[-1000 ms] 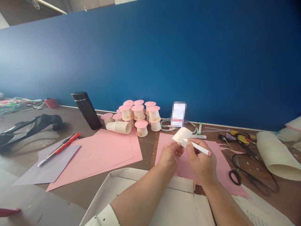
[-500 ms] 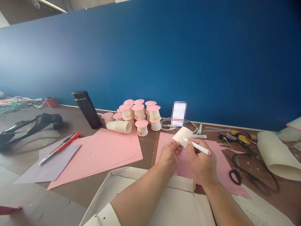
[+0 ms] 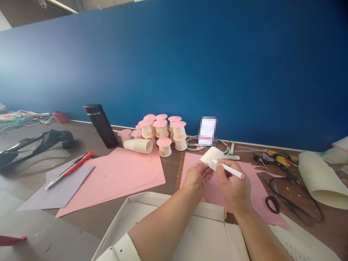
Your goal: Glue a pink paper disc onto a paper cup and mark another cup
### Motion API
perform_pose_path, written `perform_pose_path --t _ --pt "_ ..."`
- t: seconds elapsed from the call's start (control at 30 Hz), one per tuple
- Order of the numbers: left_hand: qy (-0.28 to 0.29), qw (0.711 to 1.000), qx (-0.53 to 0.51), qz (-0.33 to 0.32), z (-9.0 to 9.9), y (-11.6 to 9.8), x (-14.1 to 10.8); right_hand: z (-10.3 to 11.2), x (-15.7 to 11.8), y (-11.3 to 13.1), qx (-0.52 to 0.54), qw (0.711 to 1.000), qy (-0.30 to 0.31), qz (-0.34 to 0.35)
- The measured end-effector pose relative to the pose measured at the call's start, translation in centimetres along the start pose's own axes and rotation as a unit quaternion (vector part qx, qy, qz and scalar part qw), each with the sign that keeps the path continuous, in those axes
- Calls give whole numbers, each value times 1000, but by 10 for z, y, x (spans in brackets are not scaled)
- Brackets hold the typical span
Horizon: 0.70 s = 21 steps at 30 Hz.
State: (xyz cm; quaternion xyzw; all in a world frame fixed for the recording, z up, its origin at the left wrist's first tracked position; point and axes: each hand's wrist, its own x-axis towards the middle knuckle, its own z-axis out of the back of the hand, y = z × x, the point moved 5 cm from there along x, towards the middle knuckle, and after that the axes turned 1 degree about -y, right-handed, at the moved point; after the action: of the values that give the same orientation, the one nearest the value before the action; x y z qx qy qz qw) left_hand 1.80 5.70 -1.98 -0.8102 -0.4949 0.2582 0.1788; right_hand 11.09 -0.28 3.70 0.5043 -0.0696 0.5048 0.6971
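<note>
In my left hand (image 3: pixel 196 178) I hold a white paper cup (image 3: pixel 212 156), tipped on its side with the fingers under it. My right hand (image 3: pixel 233 185) grips a white marker (image 3: pixel 231 169) with a pink end, its tip at the cup's side wall. Any mark on the cup is too small to make out. Below both hands lies a pink paper sheet (image 3: pixel 190 163). A grey-white pen (image 3: pixel 230 157) rests just behind the cup.
Paper cups topped with pink discs (image 3: pixel 164 143) stand stacked by the wall, beside nested cups (image 3: pixel 138 145). Leftward are a black flask (image 3: pixel 100 125), a red utility knife (image 3: pixel 71 167) and pink sheets (image 3: pixel 122 174). Scissors (image 3: pixel 272 204), cables and a white roll (image 3: pixel 322 179) lie right. A box (image 3: pixel 146 197) sits in front.
The view has shifted very slightly. Both hands keep their hold on the cup and the marker, and nothing else has visibly moved.
</note>
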Motion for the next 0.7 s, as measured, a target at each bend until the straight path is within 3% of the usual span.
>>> perform_pose_path --t 0.7 --pt "-47 998 -19 21 -3 -6 -6 2 0 2 10 1000 3 -10"
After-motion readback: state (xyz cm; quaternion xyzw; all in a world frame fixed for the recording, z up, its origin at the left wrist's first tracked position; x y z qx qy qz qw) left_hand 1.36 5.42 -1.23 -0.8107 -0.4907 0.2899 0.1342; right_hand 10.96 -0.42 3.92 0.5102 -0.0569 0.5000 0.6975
